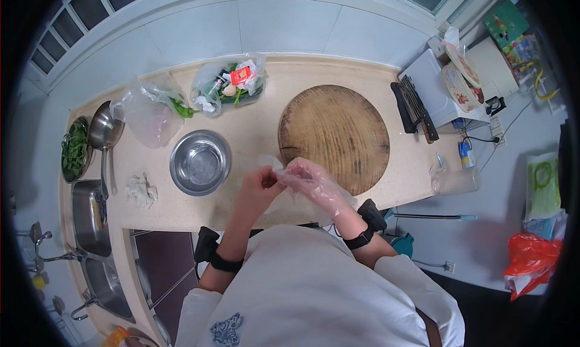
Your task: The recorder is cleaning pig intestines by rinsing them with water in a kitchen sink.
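My right hand (319, 188) wears a clear disposable plastic glove that reaches the wrist. My left hand (256, 190) is bare, its thumb and fingers pinching thin clear plastic film (270, 161), perhaps a second glove. The gloved fingertips grip the same film and meet my left fingers. Both hands are above the front of the counter. Just behind my right hand is a round wooden chopping block (335, 134), partly covered by it. To the left of my left hand sits a stainless steel bowl (200, 162).
Behind the bowl lie a clear plastic bag (152, 113) and a bag of vegetables (231, 84). A ladle (106, 125), leafy greens (75, 150), a crumpled cloth (141, 191) and a sink (90, 220) are leftward. Knives (414, 104) and a clear plastic jug (455, 181) stand rightward.
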`<state>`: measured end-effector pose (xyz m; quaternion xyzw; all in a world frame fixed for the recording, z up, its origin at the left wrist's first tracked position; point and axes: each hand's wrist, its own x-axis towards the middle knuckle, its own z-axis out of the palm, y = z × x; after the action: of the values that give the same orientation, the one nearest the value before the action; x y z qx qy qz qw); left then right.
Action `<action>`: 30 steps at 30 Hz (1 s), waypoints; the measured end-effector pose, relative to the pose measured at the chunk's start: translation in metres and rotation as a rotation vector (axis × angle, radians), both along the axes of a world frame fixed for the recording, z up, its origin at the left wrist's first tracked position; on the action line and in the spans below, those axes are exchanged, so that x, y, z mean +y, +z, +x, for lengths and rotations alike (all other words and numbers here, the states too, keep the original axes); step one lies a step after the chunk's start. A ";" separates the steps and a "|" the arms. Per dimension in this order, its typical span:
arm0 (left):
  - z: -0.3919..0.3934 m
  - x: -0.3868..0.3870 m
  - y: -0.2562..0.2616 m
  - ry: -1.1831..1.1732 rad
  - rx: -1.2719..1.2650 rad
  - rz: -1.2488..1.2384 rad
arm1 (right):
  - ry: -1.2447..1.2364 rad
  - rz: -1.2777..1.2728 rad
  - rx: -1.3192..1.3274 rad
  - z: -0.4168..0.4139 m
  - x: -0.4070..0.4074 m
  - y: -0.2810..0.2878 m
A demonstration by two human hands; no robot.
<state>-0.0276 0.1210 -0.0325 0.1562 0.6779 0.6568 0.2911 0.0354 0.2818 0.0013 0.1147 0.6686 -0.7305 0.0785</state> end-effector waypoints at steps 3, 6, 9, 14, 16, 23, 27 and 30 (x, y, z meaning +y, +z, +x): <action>0.001 -0.003 0.000 -0.023 0.029 -0.037 | 0.016 0.062 0.012 -0.002 0.009 -0.008; -0.007 -0.017 -0.004 0.044 0.021 -0.098 | -0.062 -0.160 0.075 -0.003 0.017 -0.022; -0.012 -0.026 -0.001 0.125 0.041 -0.156 | -0.100 -0.199 0.077 -0.006 0.023 -0.027; -0.008 -0.020 0.003 0.083 -0.004 0.012 | 0.034 0.154 0.056 -0.007 -0.007 -0.008; -0.005 -0.019 -0.001 0.043 0.053 0.007 | 0.070 0.182 0.017 -0.009 -0.010 -0.002; 0.003 -0.022 0.016 0.037 0.098 -0.145 | 0.112 0.603 0.279 -0.008 -0.008 -0.008; 0.002 -0.024 0.017 0.089 0.088 -0.175 | -0.019 0.236 0.106 -0.008 -0.005 -0.023; 0.001 -0.028 0.005 0.147 0.097 -0.132 | -0.055 0.034 0.072 -0.009 -0.005 -0.031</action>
<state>-0.0267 0.0935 -0.0277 0.1182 0.7427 0.6219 0.2185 0.0265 0.2764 -0.0293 0.1079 0.6800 -0.7246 0.0322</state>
